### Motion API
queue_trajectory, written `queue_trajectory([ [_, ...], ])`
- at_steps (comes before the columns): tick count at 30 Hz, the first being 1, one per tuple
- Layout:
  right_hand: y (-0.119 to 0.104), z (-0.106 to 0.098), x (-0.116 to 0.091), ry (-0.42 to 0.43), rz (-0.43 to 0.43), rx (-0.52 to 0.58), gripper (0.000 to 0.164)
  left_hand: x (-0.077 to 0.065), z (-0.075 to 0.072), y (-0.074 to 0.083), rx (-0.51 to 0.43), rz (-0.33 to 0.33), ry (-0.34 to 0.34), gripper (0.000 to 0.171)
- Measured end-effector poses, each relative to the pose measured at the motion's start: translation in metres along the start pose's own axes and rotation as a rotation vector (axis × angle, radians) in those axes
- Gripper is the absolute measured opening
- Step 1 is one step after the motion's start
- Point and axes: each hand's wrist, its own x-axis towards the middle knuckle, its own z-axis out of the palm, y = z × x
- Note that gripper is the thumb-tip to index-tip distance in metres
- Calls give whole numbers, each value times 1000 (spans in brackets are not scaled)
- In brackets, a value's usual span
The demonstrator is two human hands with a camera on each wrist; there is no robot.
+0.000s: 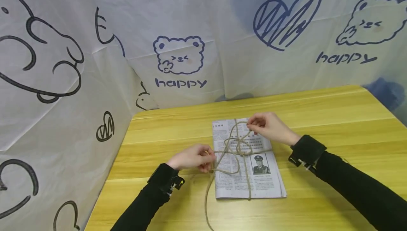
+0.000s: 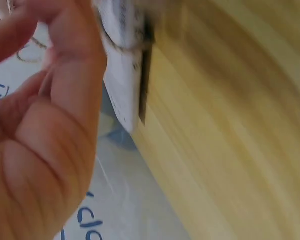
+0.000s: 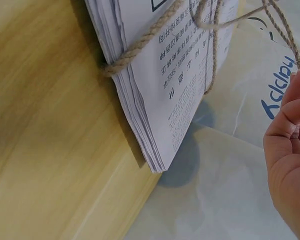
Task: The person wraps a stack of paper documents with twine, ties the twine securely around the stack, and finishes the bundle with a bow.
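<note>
A stack of folded newspapers (image 1: 232,181) lies on the table, with a brown twine (image 1: 247,174) running around it lengthwise and crosswise. Loose loops of the twine rise over the middle of the stack. My left hand (image 1: 194,157) pinches part of the twine at the stack's left edge. Up at the top right of the stack, my right hand (image 1: 270,126) pinches a twine loop between thumb and fingers. In the right wrist view, the right hand (image 3: 292,145) has the twine at its fingertips, and the newspapers (image 3: 140,100) show as several layers. The left wrist view is blurred.
The wooden table (image 1: 159,132) extends around the stack. A loose tail of twine (image 1: 206,202) hangs down toward the near side. White cloth (image 1: 190,12) with printed bears and hearts stands behind and to the left of the table.
</note>
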Motion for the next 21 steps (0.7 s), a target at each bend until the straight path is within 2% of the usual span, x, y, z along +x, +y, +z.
queue_trajectory([
  [6,1,0,2,4,-11,-10,12,9,-16,2,157,67,226,27],
  [10,0,-1,3,10,-18,-13,11,24,-24,11,218,103,343,27],
  [17,-2,0,4,15,-49,2,12,55,-22,33,306,171,409,28],
  [21,-4,2,4,20,-58,12,14,68,-20,37,309,198,403,27],
])
